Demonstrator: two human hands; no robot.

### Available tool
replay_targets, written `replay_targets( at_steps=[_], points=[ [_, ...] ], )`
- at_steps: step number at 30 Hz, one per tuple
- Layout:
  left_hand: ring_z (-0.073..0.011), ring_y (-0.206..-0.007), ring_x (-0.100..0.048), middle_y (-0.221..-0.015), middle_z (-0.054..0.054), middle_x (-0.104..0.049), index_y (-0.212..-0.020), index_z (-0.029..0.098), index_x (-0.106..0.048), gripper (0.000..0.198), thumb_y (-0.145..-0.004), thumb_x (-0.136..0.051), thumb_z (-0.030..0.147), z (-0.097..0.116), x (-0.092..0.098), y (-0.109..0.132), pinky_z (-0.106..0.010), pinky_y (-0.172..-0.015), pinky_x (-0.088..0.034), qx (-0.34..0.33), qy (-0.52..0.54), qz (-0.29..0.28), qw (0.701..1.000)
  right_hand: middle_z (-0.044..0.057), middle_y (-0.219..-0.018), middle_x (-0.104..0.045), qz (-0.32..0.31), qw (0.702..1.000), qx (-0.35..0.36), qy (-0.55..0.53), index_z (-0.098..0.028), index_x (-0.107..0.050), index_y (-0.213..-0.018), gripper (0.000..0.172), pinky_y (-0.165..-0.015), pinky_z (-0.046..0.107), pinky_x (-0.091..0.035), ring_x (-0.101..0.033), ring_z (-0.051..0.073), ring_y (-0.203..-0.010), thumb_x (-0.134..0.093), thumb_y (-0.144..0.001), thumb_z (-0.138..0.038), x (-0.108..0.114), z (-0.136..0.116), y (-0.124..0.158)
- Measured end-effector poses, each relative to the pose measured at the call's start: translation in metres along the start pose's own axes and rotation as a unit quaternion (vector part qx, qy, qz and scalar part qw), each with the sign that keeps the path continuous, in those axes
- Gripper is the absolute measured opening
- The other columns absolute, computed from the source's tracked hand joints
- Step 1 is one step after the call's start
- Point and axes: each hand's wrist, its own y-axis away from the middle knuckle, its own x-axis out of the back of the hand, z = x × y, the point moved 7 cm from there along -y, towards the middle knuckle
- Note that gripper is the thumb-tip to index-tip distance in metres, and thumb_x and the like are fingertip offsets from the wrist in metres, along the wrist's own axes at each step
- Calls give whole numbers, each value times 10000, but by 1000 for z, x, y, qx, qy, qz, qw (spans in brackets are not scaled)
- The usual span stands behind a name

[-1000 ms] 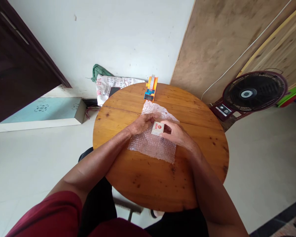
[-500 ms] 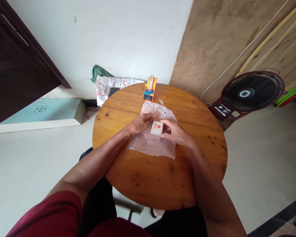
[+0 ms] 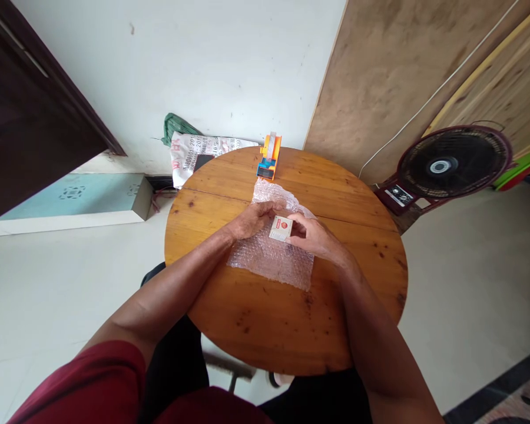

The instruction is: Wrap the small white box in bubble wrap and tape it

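Note:
A small white box with a red label is held above a sheet of bubble wrap. My right hand grips the box at its right side between thumb and fingers. At the box's upper left is my left hand, its fingers curled and its fingertips partly hidden behind the box. The bubble wrap lies on the round wooden table, beneath both hands. Beyond its far edge stands an orange and blue tape dispenser.
A printed white sack and green bag lie behind the table, against the wall. A dark fan stands at the right. On the left floor is a pale blue box.
The bubble wrap has shifted slightly, its near right corner now lower and its far right edge lying differently. Both hands and the small box stay almost where they were.

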Motion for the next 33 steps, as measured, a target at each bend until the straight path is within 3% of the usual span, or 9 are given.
replay_targets(
  at_steps=[10, 18, 25, 30, 33],
  points=[
    [-201, -885, -647, -967, -58, -727, -1058, 118, -644, 364, -731, -487, 151, -2, 3, -1, -317, -846, -515, -2, -37, 8, 999, 48, -994, -690, -1, 1000, -9, -7, -244, -631, -1057, 322, -814, 391, -519, -645, 263, -951, -706, -746, -280, 0, -3, 1],
    [-216, -953, -654, -1072, -90, -719, -1072, 111, -623, 325, -773, -511, 176, -1, 0, 1, -336, -873, -520, 3, 1, 1, 1000, 41, -1017, -701, -19, 999, 1, -28, -253, -558, -1225, 479, -845, 406, -520, -668, 244, -922, -669, -760, -227, -1, 1, 1],
    [-222, -994, -647, -1105, -90, -709, -1091, 120, -619, 321, -791, -524, 186, 0, -1, 1, -348, -912, -501, 1, 3, -1, 1000, 50, -1007, -702, -11, 1000, -1, -14, -256, -586, -1198, 442, -855, 426, -517, -661, 261, -938, -677, -766, -244, -1, 1, 1],
    [-200, -871, -654, -989, -75, -723, -1043, 116, -635, 286, -792, -523, 198, -1, -1, 2, -324, -817, -518, 12, -9, -3, 1000, 44, -1000, -699, -8, 1000, -5, -9, -275, -606, -1158, 400, -839, 422, -523, -658, 262, -936, -680, -766, -249, 0, 1, 1],
    [-208, -931, -657, -1039, -83, -720, -1086, 115, -625, 326, -787, -517, 185, 0, -2, 1, -337, -863, -516, 11, 5, -7, 1000, 38, -997, -697, -12, 1000, -5, -8, -288, -613, -1134, 373, -831, 420, -523, -657, 265, -939, -681, -768, -261, 0, 2, 1]
  ],
)
